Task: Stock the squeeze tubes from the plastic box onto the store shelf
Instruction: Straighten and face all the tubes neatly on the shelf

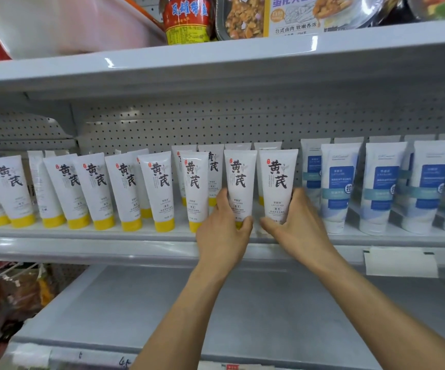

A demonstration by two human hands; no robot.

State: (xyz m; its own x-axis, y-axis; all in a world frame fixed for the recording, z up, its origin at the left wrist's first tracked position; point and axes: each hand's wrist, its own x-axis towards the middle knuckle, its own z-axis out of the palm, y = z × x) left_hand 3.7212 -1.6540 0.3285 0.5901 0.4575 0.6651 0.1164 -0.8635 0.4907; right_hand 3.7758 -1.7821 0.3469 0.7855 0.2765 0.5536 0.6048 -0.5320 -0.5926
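The white tubes (157,188) look like smooth plastic with a soft shine. Their yellow caps (164,225) are smooth plastic too. The blue and white tubes (336,188) on the right look the same. The shelf (109,240) looks like painted metal, pale grey and glossy along its near edge. The far back wall (216,121) is flat metal full of little holes. The lower shelf (162,303) looks dull and matt. A white paper tag (400,261) sits on the right. Up top, a tray (220,28) has a shiny foil rim.
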